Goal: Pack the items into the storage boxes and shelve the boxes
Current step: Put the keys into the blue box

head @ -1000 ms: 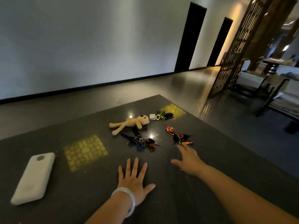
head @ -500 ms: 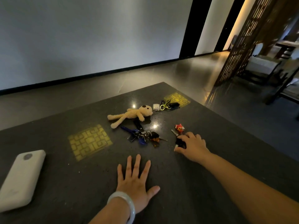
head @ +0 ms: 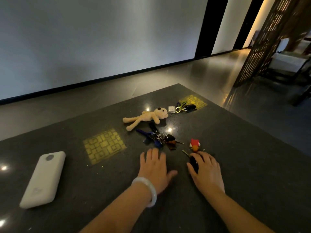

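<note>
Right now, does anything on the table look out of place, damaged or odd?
Nothing looks damaged. One oddity: no storage box is in view, though the plush bear, key bunches and white power bank lie loose on the table.

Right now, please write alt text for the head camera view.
The right hand grips a black key fob on a dark table, the left hand flat beside it. Beyond lie a key bunch and a plush bear.

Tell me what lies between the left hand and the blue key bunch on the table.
Nothing visible. The left hand lies flat on the dark table, its fingertips just short of the blue key bunch, with only bare tabletop between them.
</note>
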{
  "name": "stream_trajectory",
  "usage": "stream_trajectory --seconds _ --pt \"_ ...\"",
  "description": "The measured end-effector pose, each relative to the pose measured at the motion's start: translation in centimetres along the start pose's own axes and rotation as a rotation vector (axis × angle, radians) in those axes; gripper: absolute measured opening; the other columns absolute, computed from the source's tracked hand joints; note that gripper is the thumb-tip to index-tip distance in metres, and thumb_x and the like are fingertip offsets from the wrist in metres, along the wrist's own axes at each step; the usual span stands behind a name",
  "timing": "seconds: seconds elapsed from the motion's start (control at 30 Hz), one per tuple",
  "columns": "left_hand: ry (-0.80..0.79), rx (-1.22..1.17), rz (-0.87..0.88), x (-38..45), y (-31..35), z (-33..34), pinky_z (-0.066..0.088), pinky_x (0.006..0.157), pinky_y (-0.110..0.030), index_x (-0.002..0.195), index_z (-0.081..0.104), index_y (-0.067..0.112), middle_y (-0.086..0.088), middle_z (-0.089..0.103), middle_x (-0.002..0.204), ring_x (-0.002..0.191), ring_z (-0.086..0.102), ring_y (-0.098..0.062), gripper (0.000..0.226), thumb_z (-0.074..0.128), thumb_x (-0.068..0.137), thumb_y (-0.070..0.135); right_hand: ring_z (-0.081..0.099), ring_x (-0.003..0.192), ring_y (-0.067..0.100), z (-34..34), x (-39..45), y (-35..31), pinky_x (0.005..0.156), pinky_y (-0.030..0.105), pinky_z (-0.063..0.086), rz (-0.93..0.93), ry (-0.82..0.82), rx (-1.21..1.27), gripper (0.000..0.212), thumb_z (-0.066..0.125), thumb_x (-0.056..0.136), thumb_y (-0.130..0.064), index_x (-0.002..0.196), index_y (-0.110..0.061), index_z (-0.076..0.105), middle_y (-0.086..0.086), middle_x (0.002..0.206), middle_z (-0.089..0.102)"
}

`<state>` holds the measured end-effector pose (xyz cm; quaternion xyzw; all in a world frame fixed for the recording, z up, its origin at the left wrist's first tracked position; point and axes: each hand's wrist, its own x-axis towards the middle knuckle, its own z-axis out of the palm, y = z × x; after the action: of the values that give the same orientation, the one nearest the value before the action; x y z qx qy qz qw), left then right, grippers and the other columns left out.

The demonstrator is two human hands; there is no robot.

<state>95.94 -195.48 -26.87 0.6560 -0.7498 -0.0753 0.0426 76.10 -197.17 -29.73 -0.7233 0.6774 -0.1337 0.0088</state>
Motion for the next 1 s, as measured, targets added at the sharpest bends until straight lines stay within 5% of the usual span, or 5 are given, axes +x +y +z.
stream_trajectory --seconds 0.1,0.23,0.53,0.8,1.0 --pt "0.106 -0.035 -0.015 4.7 -0.1 -1.0 0.009 0.114 -0.057 0.15 0.013 0.023 -0.008 0.008 0.158 0.146 0.003 -0.032 0.085 0.048 0.085 0.065 0.034 0.134 0.017 0.1 0.2 0.0 0.111 0.038 0.03 0.024 0.004 -0.003 0.05 0.044 0.089 -0.056 0.134 -0.035 0.042 -0.005 0.142 0.04" --pt "-0.058 -0.05 -0.033 9.2 -1.3 -0.5 0.003 0.112 -0.063 0.149 -0.009 0.038 0.001 -0.017 0.16 0.145 -0.016 -0.035 0.087 0.047 0.087 0.064 0.037 0.131 0.016 0.2 0.3 0.2 0.11 0.039 0.034 0.038 0.017 0.023 0.048 0.046 0.089 -0.056 0.131 -0.033 0.045 -0.004 0.137 0.042" --pt "-0.114 -0.049 0.026 3.1 -0.6 1.5 -0.004 0.113 -0.059 0.149 0.001 0.044 0.005 -0.004 0.161 0.145 -0.019 -0.029 0.06 0.03 0.097 0.054 0.037 0.132 0.015 -0.8 0.0 -0.3 0.111 0.036 0.032 0.073 -0.037 0.062 0.048 0.045 0.092 -0.053 0.134 -0.032 0.044 -0.005 0.14 0.042" --pt "-0.113 -0.035 0.072 -8.0 2.3 -0.6 0.018 0.114 -0.052 0.15 0.013 0.035 0.005 0.019 0.156 0.144 0.01 -0.028 0.064 0.047 0.096 0.039 0.02 0.142 0.015 -4.2 -9.3 0.2 0.116 0.036 0.02 0.072 -0.196 0.117 0.056 0.045 0.093 -0.052 0.145 -0.032 0.033 -0.007 0.154 0.026" --pt "-0.148 -0.056 0.172 -14.2 5.6 -1.4 0.032 0.113 -0.041 0.144 0.032 0.025 0.002 0.03 0.151 0.141 0.024 -0.02 0.06 0.059 0.091 0.017 0.034 0.123 0.014 -6.6 -18.0 1.6 0.108 0.037 0.031 0.191 -0.203 0.126 0.053 0.056 0.086 -0.054 0.135 -0.041 0.038 -0.009 0.131 0.035"
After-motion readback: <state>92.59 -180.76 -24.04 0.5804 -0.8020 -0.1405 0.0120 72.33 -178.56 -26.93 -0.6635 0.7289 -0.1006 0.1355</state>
